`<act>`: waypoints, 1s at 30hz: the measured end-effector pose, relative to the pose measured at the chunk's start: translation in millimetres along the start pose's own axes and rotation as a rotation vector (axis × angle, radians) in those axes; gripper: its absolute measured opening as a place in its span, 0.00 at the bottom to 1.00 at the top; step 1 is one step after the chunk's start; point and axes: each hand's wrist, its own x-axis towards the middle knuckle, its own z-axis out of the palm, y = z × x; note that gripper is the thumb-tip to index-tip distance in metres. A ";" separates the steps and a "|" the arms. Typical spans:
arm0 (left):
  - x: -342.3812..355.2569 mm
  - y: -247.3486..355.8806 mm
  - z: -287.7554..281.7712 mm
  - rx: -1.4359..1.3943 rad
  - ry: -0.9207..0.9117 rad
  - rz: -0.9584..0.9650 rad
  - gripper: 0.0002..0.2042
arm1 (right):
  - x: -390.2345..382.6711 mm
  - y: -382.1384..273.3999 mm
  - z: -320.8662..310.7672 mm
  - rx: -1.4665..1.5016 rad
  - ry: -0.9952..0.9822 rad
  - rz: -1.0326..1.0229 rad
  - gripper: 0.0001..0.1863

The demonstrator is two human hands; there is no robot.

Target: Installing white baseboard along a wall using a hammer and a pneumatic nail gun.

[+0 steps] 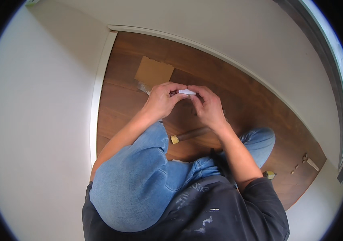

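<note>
Dark paint-flecked shirt (219, 213) at the lower edge, blue jeans (139, 180) with the left knee raised and big in frame, person crouched on a dark wood floor (256, 116). Both forearms come up from the bottom and meet above the knees. Left hand (161, 100) and right hand (207, 105) are close together, fingertips of both pinched on a small white piece (186, 92) held between them, off the floor; what the piece is can't be told, mostly hidden by fingers. Below the hands, between the legs, a dark brown cylinder with a pale yellowish end (187, 135) lies on the floor. A small yellowish bit (269, 174) sits just beside the right elbow. Beyond the hands a flat piece of brown cardboard (154, 72) lies on the floor, with something pale at its lower edge, unclear. White baseboard (99, 80) and white walls border the floor. Small pale scraps (308, 160) far right.
</note>
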 end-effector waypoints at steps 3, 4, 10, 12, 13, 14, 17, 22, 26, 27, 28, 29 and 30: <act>0.3 -2.7 4.1 -0.036 -0.019 -0.055 0.12 | -2.5 -1.1 2.3 0.029 -0.004 0.076 0.14; 0.4 -3.4 5.3 -0.066 -0.028 -0.083 0.11 | -3.6 -1.0 2.5 0.045 -0.001 0.111 0.13; 1.9 -9.3 7.3 -0.218 -0.038 -0.134 0.12 | 2.1 7.8 1.0 0.135 0.032 0.166 0.11; 3.7 -15.6 7.3 -0.210 -0.043 -0.093 0.12 | 8.0 8.1 -6.9 0.247 -0.055 0.274 0.12; 4.8 -19.0 7.1 -0.201 -0.048 -0.052 0.12 | 10.5 8.8 -10.3 0.359 -0.142 0.382 0.14; 5.9 -18.0 6.9 -0.203 -0.050 -0.054 0.12 | 11.3 12.9 -11.9 0.359 -0.143 0.385 0.14; 8.1 -17.8 6.4 -0.084 -0.059 0.034 0.13 | 11.2 19.7 -10.9 0.365 -0.149 0.408 0.16; 7.4 -36.9 13.4 -0.484 -0.218 -0.332 0.13 | 6.8 22.2 3.0 0.361 -0.100 0.437 0.11; 5.9 -41.9 13.1 -0.689 -0.286 -0.372 0.13 | 0.8 24.9 13.7 0.268 -0.031 0.334 0.10; 5.1 -40.9 13.2 -0.671 -0.274 -0.369 0.13 | 0.8 25.0 15.3 0.266 -0.011 0.309 0.10; 4.5 -40.1 12.6 -0.654 -0.262 -0.365 0.13 | 0.7 25.4 16.7 0.264 0.010 0.284 0.10; 5.4 -34.7 10.2 -0.655 -0.262 -0.364 0.13 | 0.1 27.5 17.0 0.263 0.010 0.284 0.10; 6.8 -28.3 6.7 -0.582 -0.331 -0.334 0.12 | -0.7 30.3 16.8 0.332 -0.005 0.331 0.12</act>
